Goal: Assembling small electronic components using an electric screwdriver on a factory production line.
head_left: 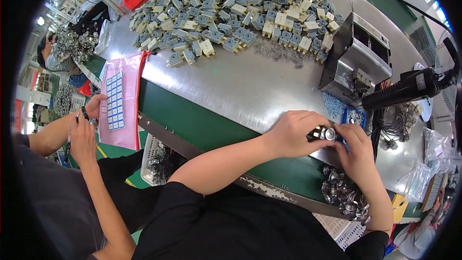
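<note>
Both my hands meet over the near right edge of the metal-topped table (211,86). My left hand (297,132) has its fingers closed around a small dark part with a shiny round metal end (329,135). From the other side, the bent fingers and thumb of my right hand (355,145) pinch the same part. Fingers cover most of it, so its exact kind cannot be made out. Just beyond are a blue box of small parts (356,115) and scattered bluish screws (332,104). Several shiny round metal pieces (344,190) lie below my right wrist.
Grey-and-cream switch-like blocks (231,12) are heaped at the back, with loose springs (288,54) before them. A metal machine (358,55) and black cylindrical tool (399,91) stand right. At left, a co-worker holds a pen (68,142) and a pink pouch (130,101) with a label sheet.
</note>
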